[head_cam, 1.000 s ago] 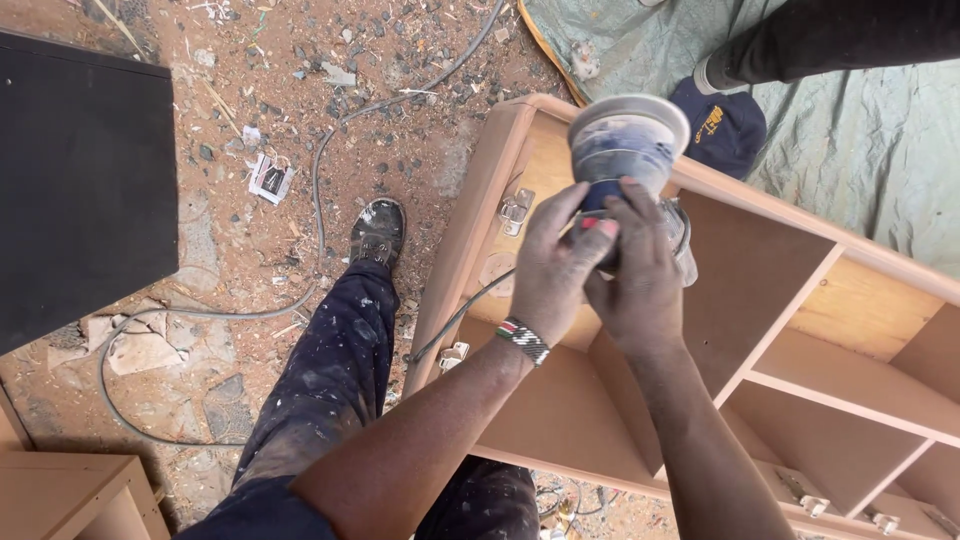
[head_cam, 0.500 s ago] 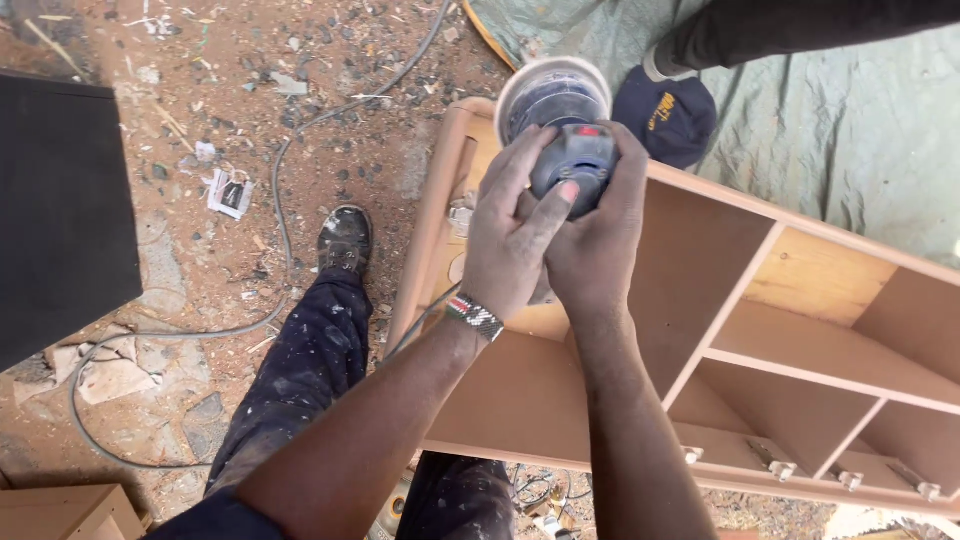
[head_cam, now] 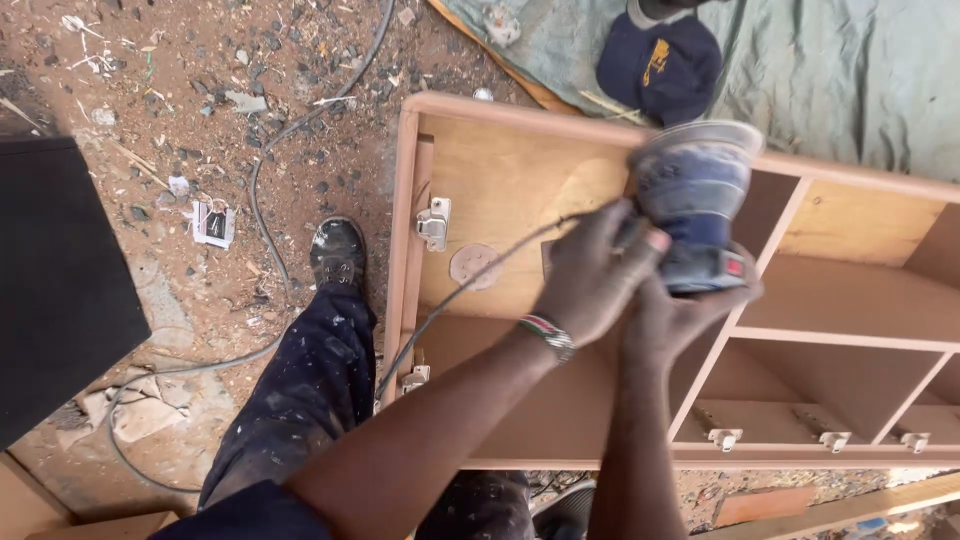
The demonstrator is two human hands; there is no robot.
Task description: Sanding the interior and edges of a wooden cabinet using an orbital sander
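I hold a blue and grey electric sander (head_cam: 695, 205) with a round pad in both hands, above a wooden cabinet (head_cam: 500, 170) lying on its back. My left hand (head_cam: 590, 270), with a beaded band on the wrist, wraps the sander's left side. Under the tool's body, my right hand (head_cam: 675, 320) supports it from below. The sander's grey cord (head_cam: 450, 300) trails from the tool over the cabinet's left panel to the ground. The tool and my hands are blurred by motion.
Metal hinges (head_cam: 433, 222) sit on the cabinet's left panel and more along its near rail (head_cam: 820, 438). A dark cap (head_cam: 660, 60) lies on a grey-green tarp (head_cam: 860, 70). A black panel (head_cam: 60, 270) lies left. My paint-spattered leg and shoe (head_cam: 340, 255) stand on littered red dirt.
The sander has swung to the right and tilted, with both hands still on it. The view has shifted, and the other person's leg at the top is out of sight.
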